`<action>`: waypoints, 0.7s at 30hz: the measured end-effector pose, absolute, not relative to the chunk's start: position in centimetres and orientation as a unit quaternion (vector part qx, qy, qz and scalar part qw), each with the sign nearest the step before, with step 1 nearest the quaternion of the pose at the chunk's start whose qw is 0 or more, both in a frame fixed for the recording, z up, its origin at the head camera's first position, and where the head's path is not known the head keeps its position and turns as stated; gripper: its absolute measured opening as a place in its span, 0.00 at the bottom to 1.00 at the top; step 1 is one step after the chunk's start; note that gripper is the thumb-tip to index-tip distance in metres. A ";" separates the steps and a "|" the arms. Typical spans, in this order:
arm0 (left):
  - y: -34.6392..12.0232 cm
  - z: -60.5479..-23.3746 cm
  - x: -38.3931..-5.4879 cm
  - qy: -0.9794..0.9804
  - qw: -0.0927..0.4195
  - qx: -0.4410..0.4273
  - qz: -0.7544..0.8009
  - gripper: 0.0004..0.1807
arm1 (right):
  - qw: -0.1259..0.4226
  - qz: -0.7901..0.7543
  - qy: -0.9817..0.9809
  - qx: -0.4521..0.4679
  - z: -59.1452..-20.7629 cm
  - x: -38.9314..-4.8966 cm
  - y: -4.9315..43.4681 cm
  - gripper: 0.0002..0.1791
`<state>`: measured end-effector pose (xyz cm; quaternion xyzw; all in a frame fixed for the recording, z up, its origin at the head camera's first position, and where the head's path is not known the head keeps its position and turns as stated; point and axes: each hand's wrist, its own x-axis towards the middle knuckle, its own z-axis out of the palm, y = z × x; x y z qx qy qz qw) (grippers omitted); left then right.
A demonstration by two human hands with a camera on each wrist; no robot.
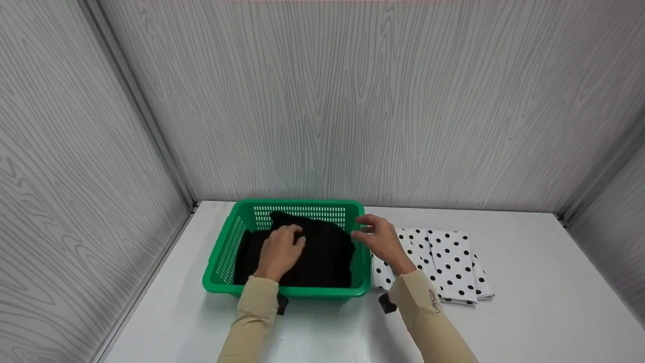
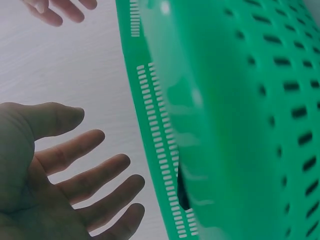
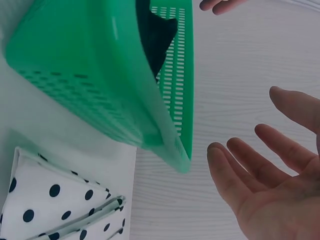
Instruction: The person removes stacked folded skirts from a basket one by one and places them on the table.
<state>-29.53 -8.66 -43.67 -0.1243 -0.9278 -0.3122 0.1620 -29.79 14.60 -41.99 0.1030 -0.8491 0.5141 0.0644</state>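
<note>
A green plastic basket [image 1: 297, 291] with slotted walls stands on the white table. Black folded cloth [image 1: 322, 259] lies inside it. My left hand [image 1: 280, 251] hovers over the basket, fingers spread and loosely bent. In the left wrist view that hand [image 2: 65, 185] holds nothing. My right hand [image 1: 382, 243] is raised by the basket's right rim, and the right wrist view shows its fingers [image 3: 225, 175] apart from the rim. White cloth with black dots [image 1: 453, 262], folded, lies right of the basket, partly behind my right forearm.
Grey wood-grain panels [image 1: 322, 101] enclose the table at the back and both sides. The white tabletop [image 1: 534, 282] extends to the right of the dotted cloth and in front of the basket. Small black devices [image 1: 387, 303] sit under the wrists.
</note>
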 end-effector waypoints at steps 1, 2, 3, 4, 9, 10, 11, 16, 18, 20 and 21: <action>-8.9 -43.7 -29.5 -0.928 0.160 -0.122 -0.314 0.14 | 0.060 0.514 -0.849 0.102 -41.9 -29.8 14.4 0.19; -9.1 -43.7 -29.6 -0.928 0.158 -0.120 -0.315 0.14 | 0.056 0.513 -0.851 0.101 -41.9 -29.8 14.3 0.20; -9.3 -43.7 -29.6 -0.929 0.154 -0.115 -0.317 0.14 | 0.052 0.511 -0.852 0.100 -41.9 -29.8 14.1 0.20; -9.5 -43.8 -29.6 -0.929 0.153 -0.113 -0.318 0.14 | 0.048 0.507 -0.855 0.099 -41.9 -29.8 14.0 0.20; -10.3 -44.0 -29.7 -0.930 0.149 -0.105 -0.318 0.14 | 0.030 0.495 -0.864 0.093 -41.8 -29.8 13.4 0.22; -10.5 -44.0 -29.7 -0.931 0.147 -0.104 -0.318 0.14 | 0.025 0.494 -0.864 0.092 -41.8 -29.9 13.3 0.21; -10.6 -44.1 -29.7 -0.931 0.145 -0.102 -0.318 0.14 | 0.019 0.493 -0.865 0.088 -41.7 -29.9 13.2 0.22; -11.4 -44.2 -29.7 -0.937 0.127 -0.084 -0.315 0.16 | -0.019 0.499 -0.864 0.065 -41.5 -30.1 12.7 0.22; -11.6 -44.2 -29.8 -0.938 0.120 -0.078 -0.316 0.16 | -0.033 0.504 -0.861 0.051 -41.5 -30.1 12.6 0.22; -11.8 -44.2 -30.0 -0.939 0.114 -0.073 -0.318 0.17 | -0.049 0.510 -0.858 0.035 -41.5 -30.2 12.4 0.23; -11.9 -44.2 -30.1 -0.938 0.110 -0.070 -0.321 0.17 | -0.055 0.510 -0.858 0.027 -41.5 -30.2 12.3 0.24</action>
